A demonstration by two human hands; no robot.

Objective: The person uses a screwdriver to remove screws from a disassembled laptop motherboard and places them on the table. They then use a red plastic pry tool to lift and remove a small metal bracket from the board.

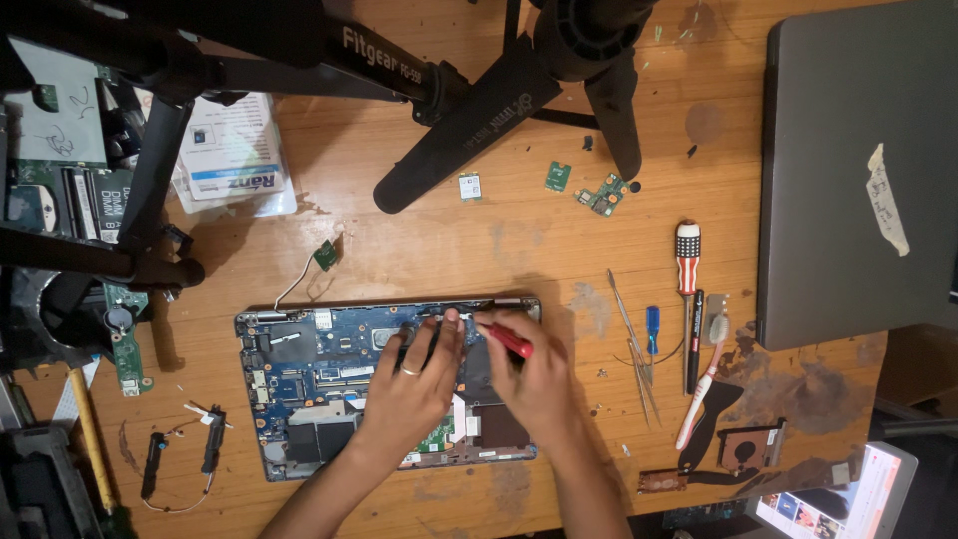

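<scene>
Your right hand [539, 384] grips a red-handled screwdriver [509, 339], tip at the top edge of the opened laptop base [299, 384] lying mid-desk [439, 230]. Your left hand [409, 384] rests open-fingered, steadying the board. Judged step: unscrewing; keep the tip seated squarely.

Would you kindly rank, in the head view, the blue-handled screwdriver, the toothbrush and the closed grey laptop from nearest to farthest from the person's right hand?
From the right hand, which holds a red-handled screwdriver:
1. Blue-handled screwdriver, just to its right on the table.
2. Toothbrush, further right, lying slantwise past the tweezers.
3. Closed grey laptop, at the far upper right of the table.
</scene>
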